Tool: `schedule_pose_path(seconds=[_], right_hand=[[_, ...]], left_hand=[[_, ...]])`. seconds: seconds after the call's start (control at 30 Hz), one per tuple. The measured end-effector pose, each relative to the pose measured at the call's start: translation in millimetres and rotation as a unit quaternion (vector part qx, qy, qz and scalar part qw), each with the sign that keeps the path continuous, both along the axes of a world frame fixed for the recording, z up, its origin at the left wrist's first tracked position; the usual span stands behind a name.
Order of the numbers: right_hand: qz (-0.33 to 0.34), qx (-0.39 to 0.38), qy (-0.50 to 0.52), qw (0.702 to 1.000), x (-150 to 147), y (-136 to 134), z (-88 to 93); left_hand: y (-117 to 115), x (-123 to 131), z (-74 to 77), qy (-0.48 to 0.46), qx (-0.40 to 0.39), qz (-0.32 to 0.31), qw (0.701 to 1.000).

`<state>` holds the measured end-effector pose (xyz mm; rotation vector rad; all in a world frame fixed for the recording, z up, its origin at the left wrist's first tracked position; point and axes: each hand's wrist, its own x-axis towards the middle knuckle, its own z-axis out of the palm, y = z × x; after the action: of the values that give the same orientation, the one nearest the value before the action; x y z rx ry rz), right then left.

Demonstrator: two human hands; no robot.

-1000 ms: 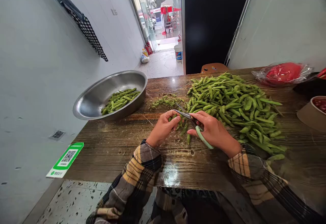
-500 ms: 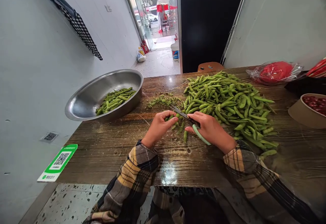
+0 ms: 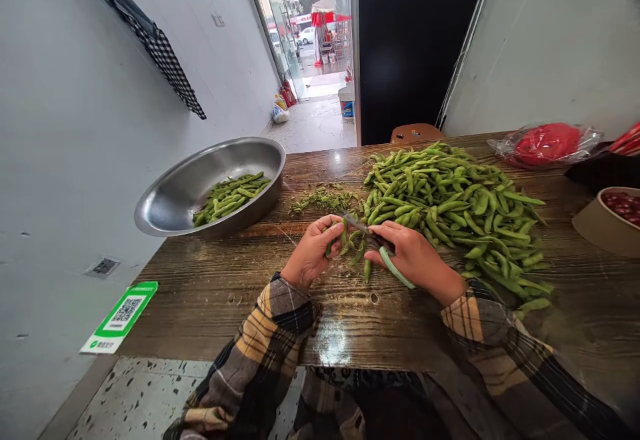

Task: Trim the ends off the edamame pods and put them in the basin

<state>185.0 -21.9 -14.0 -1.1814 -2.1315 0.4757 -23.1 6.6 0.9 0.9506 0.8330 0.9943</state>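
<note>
Between the thumb and fingers of my left hand point(image 3: 314, 248) is a green edamame pod point(image 3: 330, 247), partly hidden by the fingers. My right hand point(image 3: 407, 253) grips a pair of scissors point(image 3: 397, 268) with pale green handles, its dark blades pointing left to the pod. Several loose pods point(image 3: 367, 270) lie on the table below the blades. A large heap of edamame pods point(image 3: 450, 207) spreads behind and right of my right hand. Small trimmed bits point(image 3: 325, 200) are piled just beyond my left hand.
A tilted steel basin point(image 3: 165, 203) holding some pods stands at the left of the wooden table point(image 3: 225, 320). A green QR code card point(image 3: 123, 317) lies at the left edge. At right are a red bundle in clear plastic point(image 3: 547, 145) and a paper bowl point(image 3: 603, 227) of dark red pieces.
My left hand has turned slightly, and the pod in it now stands more upright near the blades. The whole view has shifted a little, with things appearing slightly further right.
</note>
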Motion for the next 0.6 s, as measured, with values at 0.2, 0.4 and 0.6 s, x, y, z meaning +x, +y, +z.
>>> schedule_pose_path(seconds=[0.2, 0.4, 0.6], right_hand=[[-0.046, 0.018, 0.014, 0.999, 3.3, 4.4, -4.3], [-0.046, 0.013, 0.009, 0.999, 1.4, 1.6, -2.5], [-0.024, -0.004, 0.008, 1.000, -1.4, -0.8, -1.4]], left_hand=[[1.2, -1.0, 0.4, 0.003, -0.006, 0.026, 1.000], [7.5, -4.8, 0.0, -0.047, 0.003, 0.100, 0.994], [9.1, -8.4, 0.5, -0.134, -0.016, 0.093, 0.986]])
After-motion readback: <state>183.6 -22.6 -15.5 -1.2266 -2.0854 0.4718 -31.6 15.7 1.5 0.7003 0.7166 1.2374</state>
